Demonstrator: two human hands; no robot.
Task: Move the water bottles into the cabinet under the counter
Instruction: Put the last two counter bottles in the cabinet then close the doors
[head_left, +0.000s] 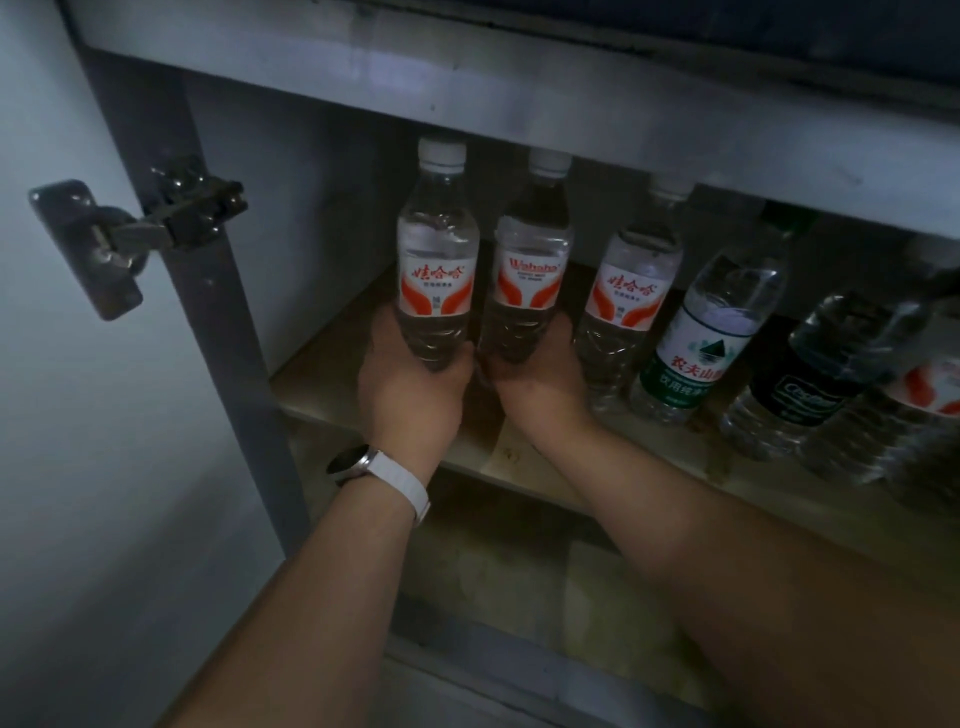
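Both hands reach into the open cabinet (332, 156) under the desk, each with a water bottle. The left hand (410, 379) wraps the base of the left bottle (437, 249), its grip pressed around the lower body; the right hand (540, 379) does the same with the right bottle (530, 265). Both bottles stand upright, caps up, long axes vertical and nearly parallel, almost touching side to side. Their bottoms sit at or just above the shelf (322, 358); the hands hide the contact, so I cannot tell whether they are already set down.

To the right, a third bottle (628, 291) with the same red label stands just beside the right hand, and further right come a green-labelled bottle (711, 332), a dark-labelled bottle (821, 374) and more at the frame edge, all already on the shelf. The open shelf space lies to the left, toward the cabinet wall and the hinge (171, 218) on the door.

The coming move probably turns on this: each bottle rises straight above its own grip, so lowering and letting go should leave them upright. The right hand is the one nearer the row and has little room; sliding its fingers out could knock the third bottle.
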